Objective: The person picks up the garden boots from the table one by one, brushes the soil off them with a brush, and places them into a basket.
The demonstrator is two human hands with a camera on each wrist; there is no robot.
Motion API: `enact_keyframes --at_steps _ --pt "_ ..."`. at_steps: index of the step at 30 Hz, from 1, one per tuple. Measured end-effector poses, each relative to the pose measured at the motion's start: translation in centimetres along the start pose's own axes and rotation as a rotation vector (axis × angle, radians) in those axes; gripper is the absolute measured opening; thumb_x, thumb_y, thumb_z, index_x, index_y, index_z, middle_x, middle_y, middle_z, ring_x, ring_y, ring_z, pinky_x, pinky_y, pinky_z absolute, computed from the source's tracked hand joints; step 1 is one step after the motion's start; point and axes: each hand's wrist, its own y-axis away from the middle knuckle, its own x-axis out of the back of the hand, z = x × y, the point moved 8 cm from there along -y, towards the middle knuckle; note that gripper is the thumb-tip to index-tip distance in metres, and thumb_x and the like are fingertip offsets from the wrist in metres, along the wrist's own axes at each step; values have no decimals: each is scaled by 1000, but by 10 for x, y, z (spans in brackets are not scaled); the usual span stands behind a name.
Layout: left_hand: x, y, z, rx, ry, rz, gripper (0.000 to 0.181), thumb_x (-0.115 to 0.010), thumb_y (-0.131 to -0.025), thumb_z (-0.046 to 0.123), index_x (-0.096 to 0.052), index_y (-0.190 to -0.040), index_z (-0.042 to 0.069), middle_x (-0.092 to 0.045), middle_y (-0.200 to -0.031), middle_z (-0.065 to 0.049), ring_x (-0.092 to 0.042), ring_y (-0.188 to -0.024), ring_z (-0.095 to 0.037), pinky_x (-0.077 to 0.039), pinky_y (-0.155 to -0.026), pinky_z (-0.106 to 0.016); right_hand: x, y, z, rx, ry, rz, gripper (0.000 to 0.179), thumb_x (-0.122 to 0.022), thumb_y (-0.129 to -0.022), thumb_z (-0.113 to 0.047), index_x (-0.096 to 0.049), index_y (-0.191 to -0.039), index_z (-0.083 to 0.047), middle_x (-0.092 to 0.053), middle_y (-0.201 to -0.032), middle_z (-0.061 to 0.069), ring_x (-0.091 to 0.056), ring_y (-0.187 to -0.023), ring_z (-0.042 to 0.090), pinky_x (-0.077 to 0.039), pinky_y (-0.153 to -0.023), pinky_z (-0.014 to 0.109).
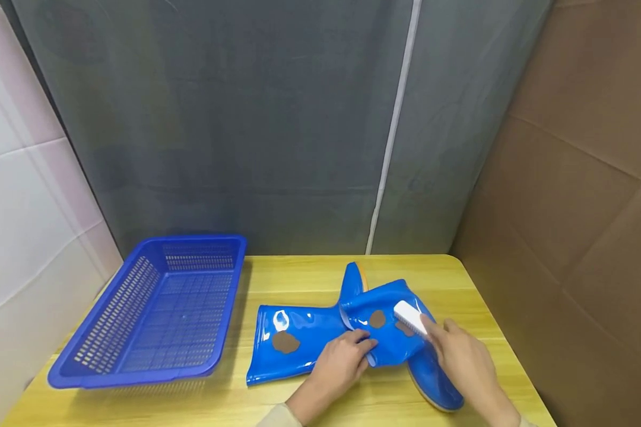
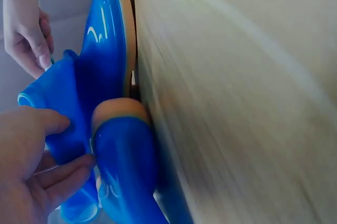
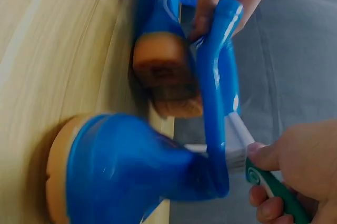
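Note:
Two glossy blue rain boots lie on their sides in the head view. The upper boot [image 1: 390, 347] has its shaft across the other boot [image 1: 320, 323], its toe toward the front right. Brown patches [image 1: 377, 319] mark its shaft, and another brown patch [image 1: 285, 342] is on the lower boot. My left hand [image 1: 339, 362] pinches the upper boot's shaft near its opening. The right hand [image 1: 465, 356] grips a brush with a white head [image 1: 410, 317] and a green handle [image 3: 287, 200]. Its bristles face the shaft, partly covering a brown patch.
A blue plastic basket [image 1: 227, 314] with slotted walls stands on the left of the wooden table [image 1: 294, 276]. A grey curtain [image 1: 235, 130] hangs behind the table, a brown cloth [image 1: 582, 207] at the right and a white cloth [image 1: 27, 166] at the left.

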Motion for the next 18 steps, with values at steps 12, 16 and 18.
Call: enact_keyframes --at_steps 12,16,18 --pt "4 11 32 -88 -65 171 19 -77 -84 21 -77 -102 19 -76 -106 5 -72 -94 -9 -58 -81 -24 -9 19 23 -62 -76 -28 39 -67 -94 -22 -65 -132 -26 -46 -71 -3 -37 -55 12 -31 -50 24" --pt "3 9 30 -96 -114 183 22 -80 -81 27 -77 -102 21 -75 -104 7 -63 -92 -9 -53 -78 -20 -8 21 26 -45 -75 9 38 -68 -93 -22 -66 -131 -25 -47 -70 -4 -36 -56 10 -30 -50 23" --pt "5 6 28 -109 -159 196 27 -81 -80 31 -75 -105 22 -72 -110 6 -59 -98 -11 -50 -81 -23 -5 21 25 -32 -83 27 38 -68 -93 -22 -65 -131 -26 -50 -72 -4 -37 -56 10 -31 -51 23"
